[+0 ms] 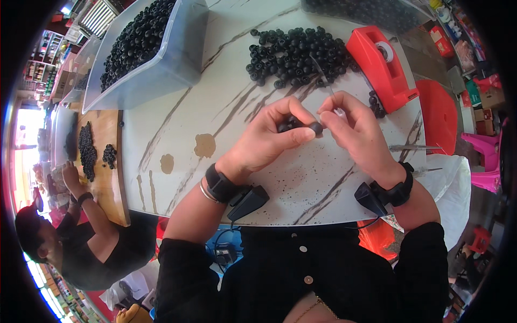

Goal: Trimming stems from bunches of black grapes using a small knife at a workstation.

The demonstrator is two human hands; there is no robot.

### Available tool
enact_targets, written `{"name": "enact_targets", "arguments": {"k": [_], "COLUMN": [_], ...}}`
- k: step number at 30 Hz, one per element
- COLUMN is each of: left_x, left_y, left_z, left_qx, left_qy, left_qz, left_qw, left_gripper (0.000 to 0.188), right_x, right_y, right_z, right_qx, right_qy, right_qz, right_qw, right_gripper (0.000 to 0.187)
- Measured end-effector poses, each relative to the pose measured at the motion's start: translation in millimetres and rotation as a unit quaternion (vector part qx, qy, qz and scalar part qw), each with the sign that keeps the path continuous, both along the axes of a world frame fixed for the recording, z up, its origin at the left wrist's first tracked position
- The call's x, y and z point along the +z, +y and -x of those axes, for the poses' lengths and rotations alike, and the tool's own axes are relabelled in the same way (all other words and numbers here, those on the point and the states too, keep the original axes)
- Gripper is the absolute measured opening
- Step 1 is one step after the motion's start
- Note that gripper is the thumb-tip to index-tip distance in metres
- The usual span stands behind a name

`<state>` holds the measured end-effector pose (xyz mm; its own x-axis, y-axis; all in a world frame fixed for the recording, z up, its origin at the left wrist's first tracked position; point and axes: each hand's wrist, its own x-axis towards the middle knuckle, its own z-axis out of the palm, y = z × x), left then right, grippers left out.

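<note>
Two bare hands meet over the tabletop [177, 124] in the head view, its glossy white surface veined with brown, marble-like streaks and dusted with dark specks below the hands. The left hand [263, 139] has a narrow grip: thumb and forefinger pinch one smooth, round dark bead [316, 127], and more dark beads sit within the curled fingers. The right hand [356, 128], just beside it, also has a narrow grip, closed on a slim tool [321, 74] with a thin grey shaft; a whitish, translucent bit shows between the fingers. Farther off lies a loose pile [296, 56] of similar beads, several with ring-like recesses, near a hard, wedge-shaped red tape dispenser [383, 70]. A translucent plastic tub [183, 59], straight-walled, holds a heap of beads at upper left.

The slim tool's long axis slants away from the person and somewhat leftward, its far end over the pile. The pinched bead is nearly spherical, without a clear long axis; which way its recess faces, I cannot tell.
</note>
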<state>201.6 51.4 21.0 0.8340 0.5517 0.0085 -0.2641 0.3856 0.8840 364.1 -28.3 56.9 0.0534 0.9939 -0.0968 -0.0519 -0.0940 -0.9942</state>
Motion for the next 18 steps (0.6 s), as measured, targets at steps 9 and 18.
{"name": "enact_targets", "arguments": {"k": [9, 18], "left_x": [5.7, 13.1], "left_y": [7.2, 39.9], "left_z": [10.2, 12.8], "left_qx": [-0.088, 0.101], "left_qy": [-0.074, -0.005], "left_qz": [0.173, 0.093], "left_qw": [0.978, 0.991], "left_gripper": [0.010, 0.006], "right_x": [3.0, 2.5], "right_y": [-0.8, -0.9], "right_z": [-1.5, -1.7], "right_qx": [0.069, 0.044], "right_qy": [0.060, 0.125], "right_qz": [0.033, 0.044], "right_qw": [0.995, 0.990], "right_gripper": [0.018, 0.016]}}
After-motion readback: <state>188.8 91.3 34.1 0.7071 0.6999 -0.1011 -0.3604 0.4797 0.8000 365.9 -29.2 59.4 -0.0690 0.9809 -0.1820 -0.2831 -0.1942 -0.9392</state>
